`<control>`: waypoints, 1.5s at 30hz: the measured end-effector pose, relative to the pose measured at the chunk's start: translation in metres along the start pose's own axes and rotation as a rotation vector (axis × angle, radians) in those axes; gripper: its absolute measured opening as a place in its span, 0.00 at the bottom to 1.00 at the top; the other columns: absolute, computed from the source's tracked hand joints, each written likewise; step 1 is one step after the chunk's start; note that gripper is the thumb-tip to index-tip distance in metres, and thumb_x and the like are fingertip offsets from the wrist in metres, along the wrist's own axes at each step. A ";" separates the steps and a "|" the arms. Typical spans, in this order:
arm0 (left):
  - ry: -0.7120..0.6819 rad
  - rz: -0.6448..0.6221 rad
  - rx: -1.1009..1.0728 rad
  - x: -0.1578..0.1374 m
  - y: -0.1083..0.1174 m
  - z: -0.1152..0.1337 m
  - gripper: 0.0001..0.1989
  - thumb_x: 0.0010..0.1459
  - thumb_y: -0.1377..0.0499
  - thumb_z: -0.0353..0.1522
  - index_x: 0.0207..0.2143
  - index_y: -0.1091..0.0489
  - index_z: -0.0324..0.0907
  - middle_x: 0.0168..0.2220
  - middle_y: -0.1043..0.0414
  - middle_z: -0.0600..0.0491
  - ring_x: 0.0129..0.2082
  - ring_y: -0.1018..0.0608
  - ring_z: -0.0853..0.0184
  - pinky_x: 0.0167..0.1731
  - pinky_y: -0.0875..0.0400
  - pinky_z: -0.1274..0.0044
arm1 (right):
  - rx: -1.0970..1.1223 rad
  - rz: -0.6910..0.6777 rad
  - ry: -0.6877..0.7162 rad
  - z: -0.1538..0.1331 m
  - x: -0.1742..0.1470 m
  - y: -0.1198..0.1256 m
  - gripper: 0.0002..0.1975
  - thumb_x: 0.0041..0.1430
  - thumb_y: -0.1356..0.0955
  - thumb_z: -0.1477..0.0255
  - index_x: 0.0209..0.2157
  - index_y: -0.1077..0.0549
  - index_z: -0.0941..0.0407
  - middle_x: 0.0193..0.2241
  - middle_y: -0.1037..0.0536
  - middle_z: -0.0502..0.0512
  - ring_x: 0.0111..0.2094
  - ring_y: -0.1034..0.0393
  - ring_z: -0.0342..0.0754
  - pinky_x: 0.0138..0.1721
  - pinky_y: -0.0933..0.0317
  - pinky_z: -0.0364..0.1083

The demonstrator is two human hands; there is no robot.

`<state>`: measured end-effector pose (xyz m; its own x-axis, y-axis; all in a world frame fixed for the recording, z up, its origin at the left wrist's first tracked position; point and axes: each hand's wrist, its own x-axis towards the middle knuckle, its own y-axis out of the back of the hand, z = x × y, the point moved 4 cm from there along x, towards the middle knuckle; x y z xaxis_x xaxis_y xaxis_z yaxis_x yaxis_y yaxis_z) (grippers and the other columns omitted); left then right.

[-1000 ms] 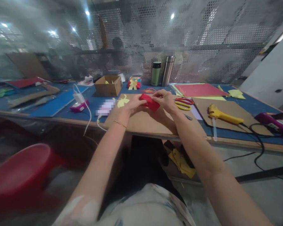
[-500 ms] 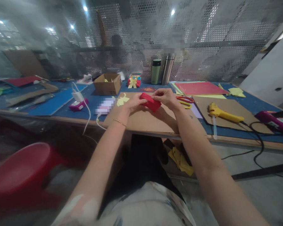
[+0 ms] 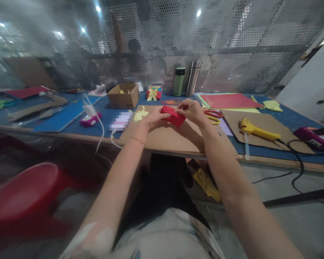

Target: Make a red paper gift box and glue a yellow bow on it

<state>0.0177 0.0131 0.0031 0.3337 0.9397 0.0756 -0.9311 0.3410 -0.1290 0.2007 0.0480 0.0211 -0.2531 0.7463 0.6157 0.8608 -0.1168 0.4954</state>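
Note:
A small folded red paper box [image 3: 175,118] is held between my two hands, over a cardboard sheet [image 3: 175,138] on the table. My left hand [image 3: 154,118] is closed on its left end, thumb on the near side. At its upper right edge, my right hand [image 3: 190,108] pinches the paper with thumb and fingertips. Just right of that hand lie scissors with red and yellow handles [image 3: 214,114], partly hidden. A yellow paper bow [image 3: 141,114] rests on the cardboard to the left of my left hand.
A yellow glue gun [image 3: 259,131] lies on cardboard at the right, its cord trailing off the edge. Behind stand a cardboard box [image 3: 123,96], a small red gift box [image 3: 153,92], a green tumbler [image 3: 179,82] and a steel flask [image 3: 193,79]. A red stool [image 3: 24,190] is at lower left.
The red box has tilted slightly, and my right hand has shifted a little along its upper edge. My left hand keeps its hold.

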 end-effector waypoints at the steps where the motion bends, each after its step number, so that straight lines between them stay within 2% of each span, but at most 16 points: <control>1: -0.003 0.005 0.002 0.000 0.000 0.000 0.14 0.56 0.32 0.19 0.45 0.23 0.35 0.37 0.20 0.47 0.30 0.19 0.68 0.30 0.22 0.76 | -0.007 0.007 0.011 0.000 0.000 0.000 0.06 0.49 0.23 0.71 0.24 0.23 0.54 0.27 0.25 0.51 0.29 0.37 0.46 0.34 0.40 0.48; 7: -0.007 0.044 0.023 0.001 0.002 -0.001 0.12 0.58 0.36 0.18 0.43 0.24 0.35 0.33 0.21 0.50 0.27 0.20 0.69 0.30 0.22 0.76 | -0.020 0.025 0.054 -0.006 -0.002 -0.005 0.08 0.52 0.23 0.72 0.23 0.24 0.53 0.27 0.26 0.50 0.29 0.36 0.47 0.37 0.38 0.49; 12: -0.006 0.068 -0.039 0.003 0.007 -0.003 0.11 0.57 0.36 0.16 0.40 0.25 0.34 0.36 0.20 0.49 0.32 0.17 0.69 0.35 0.19 0.77 | -0.054 0.029 0.053 -0.006 -0.004 -0.008 0.11 0.58 0.26 0.71 0.23 0.24 0.53 0.26 0.27 0.50 0.30 0.37 0.48 0.37 0.40 0.49; 17: 0.088 0.063 -0.102 0.002 0.011 -0.005 0.11 0.61 0.38 0.15 0.42 0.23 0.34 0.38 0.18 0.46 0.35 0.16 0.68 0.43 0.17 0.74 | -0.112 -0.006 0.051 -0.005 -0.004 -0.006 0.15 0.63 0.28 0.71 0.21 0.26 0.53 0.25 0.27 0.52 0.30 0.35 0.48 0.38 0.41 0.49; 20: 0.127 0.047 -0.163 0.000 0.011 -0.003 0.11 0.63 0.39 0.15 0.43 0.22 0.33 0.38 0.17 0.45 0.36 0.15 0.67 0.47 0.17 0.73 | -0.154 -0.027 0.051 -0.002 -0.006 -0.005 0.11 0.64 0.29 0.69 0.26 0.19 0.54 0.29 0.22 0.54 0.32 0.31 0.50 0.39 0.38 0.49; 23: 0.132 0.067 -0.223 0.000 0.010 -0.001 0.13 0.63 0.41 0.15 0.44 0.21 0.33 0.39 0.17 0.45 0.37 0.15 0.68 0.49 0.17 0.73 | -0.181 -0.046 0.062 -0.001 -0.008 -0.005 0.10 0.64 0.29 0.68 0.39 0.14 0.54 0.37 0.17 0.57 0.36 0.27 0.52 0.42 0.33 0.50; 26: 0.127 0.093 -0.251 0.001 0.009 0.000 0.12 0.65 0.40 0.16 0.45 0.21 0.33 0.39 0.16 0.45 0.36 0.15 0.69 0.45 0.17 0.77 | -0.211 -0.074 0.093 -0.003 -0.010 -0.005 0.14 0.63 0.27 0.65 0.47 0.13 0.52 0.42 0.17 0.60 0.41 0.25 0.55 0.46 0.31 0.53; 30: 0.125 0.100 -0.243 -0.002 0.006 0.004 0.05 0.69 0.35 0.26 0.45 0.20 0.33 0.39 0.17 0.44 0.33 0.16 0.68 0.35 0.17 0.79 | -0.218 -0.155 0.159 -0.009 -0.011 -0.007 0.17 0.64 0.27 0.63 0.53 0.14 0.48 0.41 0.19 0.58 0.42 0.24 0.58 0.48 0.30 0.56; 33: 0.137 0.074 -0.182 -0.006 0.005 0.006 0.11 0.69 0.33 0.33 0.49 0.21 0.36 0.38 0.17 0.45 0.31 0.16 0.68 0.28 0.20 0.81 | -0.168 -0.224 0.217 -0.008 -0.011 -0.012 0.19 0.66 0.29 0.61 0.55 0.15 0.48 0.41 0.20 0.58 0.44 0.25 0.58 0.50 0.31 0.57; 37: 0.118 0.054 -0.101 -0.007 0.005 0.005 0.16 0.68 0.32 0.39 0.52 0.21 0.38 0.35 0.17 0.46 0.26 0.18 0.69 0.21 0.26 0.82 | -0.133 -0.263 0.273 0.001 -0.010 -0.020 0.18 0.66 0.28 0.58 0.52 0.14 0.48 0.44 0.20 0.60 0.49 0.26 0.61 0.55 0.31 0.62; 40: 0.075 0.097 -0.084 -0.005 0.007 0.004 0.15 0.67 0.31 0.39 0.50 0.21 0.38 0.36 0.17 0.45 0.26 0.19 0.69 0.21 0.27 0.81 | -0.144 -0.179 0.288 0.007 -0.009 -0.019 0.19 0.64 0.26 0.55 0.53 0.14 0.45 0.51 0.21 0.61 0.55 0.28 0.64 0.60 0.34 0.66; 43: 0.037 0.199 -0.101 -0.003 0.013 0.005 0.15 0.67 0.32 0.37 0.52 0.21 0.39 0.40 0.15 0.44 0.29 0.17 0.66 0.23 0.25 0.79 | -0.164 0.023 0.266 0.009 -0.005 -0.006 0.17 0.65 0.27 0.54 0.50 0.14 0.45 0.56 0.24 0.61 0.59 0.30 0.65 0.63 0.36 0.69; 45: 0.014 0.261 -0.120 -0.002 0.017 0.006 0.15 0.67 0.32 0.36 0.53 0.22 0.39 0.41 0.15 0.43 0.31 0.16 0.64 0.24 0.24 0.79 | -0.155 0.160 0.232 0.010 -0.003 0.005 0.15 0.68 0.29 0.56 0.46 0.13 0.48 0.53 0.23 0.62 0.57 0.29 0.64 0.61 0.34 0.68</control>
<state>0.0008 0.0171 0.0066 0.0875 0.9961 0.0107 -0.9619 0.0873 -0.2590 0.2098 0.0514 0.0154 -0.2294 0.5432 0.8077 0.8245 -0.3325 0.4578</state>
